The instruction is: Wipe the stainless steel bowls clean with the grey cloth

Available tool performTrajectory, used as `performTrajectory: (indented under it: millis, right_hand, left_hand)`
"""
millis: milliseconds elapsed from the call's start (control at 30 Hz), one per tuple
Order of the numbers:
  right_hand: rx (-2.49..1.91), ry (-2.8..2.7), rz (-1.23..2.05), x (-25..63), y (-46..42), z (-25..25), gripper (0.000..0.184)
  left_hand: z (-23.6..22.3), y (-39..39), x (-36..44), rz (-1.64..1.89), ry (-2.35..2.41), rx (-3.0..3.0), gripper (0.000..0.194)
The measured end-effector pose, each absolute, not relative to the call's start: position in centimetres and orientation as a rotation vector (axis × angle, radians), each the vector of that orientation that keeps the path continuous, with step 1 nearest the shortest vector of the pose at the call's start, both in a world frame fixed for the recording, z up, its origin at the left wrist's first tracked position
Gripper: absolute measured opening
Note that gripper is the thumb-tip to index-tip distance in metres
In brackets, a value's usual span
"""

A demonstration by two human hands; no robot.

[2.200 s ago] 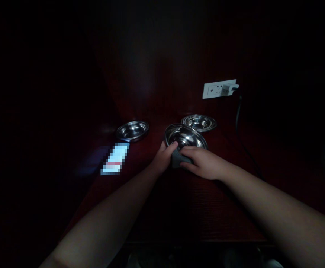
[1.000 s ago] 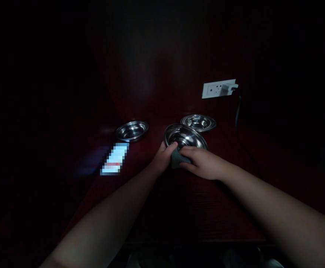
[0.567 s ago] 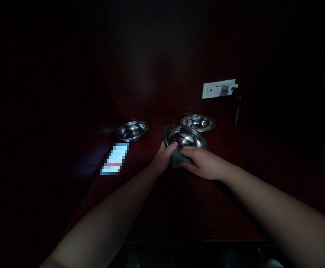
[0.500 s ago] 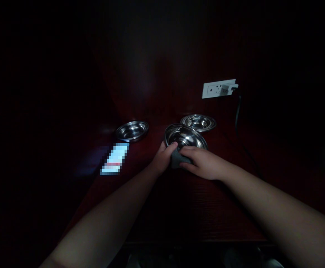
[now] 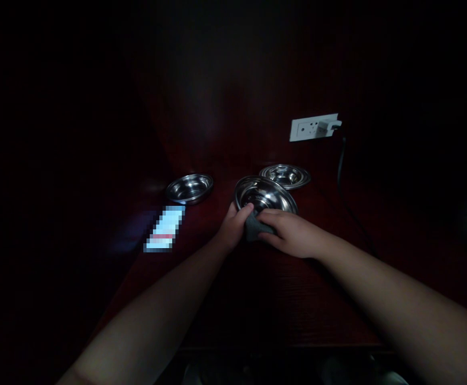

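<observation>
A shiny metal bowl (image 5: 265,192) is held tilted above the dark red table, its inside facing me. My left hand (image 5: 235,224) grips its near left rim, with the thumb over the edge and the other fingers hidden behind. In my right hand (image 5: 292,230) is a dark grey cloth (image 5: 255,227), pressed against the bowl's near rim; the fingers are closed around it and their tips are partly hidden.
A second metal bowl (image 5: 190,188) sits at the left, just beyond a lit, blurred-out phone screen (image 5: 165,229). Behind the held bowl lies a wide-rimmed metal dish (image 5: 285,175). A wall socket (image 5: 313,127) carries a plug, and a black cable (image 5: 341,166) runs down to the table (image 5: 281,299).
The held bowl has shifted very slightly left and up, with both hands staying on it and the cloth. The other dishes and the phone have not moved.
</observation>
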State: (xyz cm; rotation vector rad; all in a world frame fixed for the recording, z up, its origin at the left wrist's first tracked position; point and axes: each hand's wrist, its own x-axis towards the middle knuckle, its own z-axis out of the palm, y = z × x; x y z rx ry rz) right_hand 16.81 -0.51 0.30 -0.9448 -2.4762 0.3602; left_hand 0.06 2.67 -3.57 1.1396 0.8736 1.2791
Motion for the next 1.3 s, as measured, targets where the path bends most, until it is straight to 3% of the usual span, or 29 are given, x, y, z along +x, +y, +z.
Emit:
performTrajectory:
  millis: [1300]
  right_hand:
    - [-0.942, -2.475, 0.359, 16.8, -0.5, 0.32, 0.008]
  left_hand:
    - [-4.02, 2.91, -0.06, 1.284, 0.851, 1.211, 0.054]
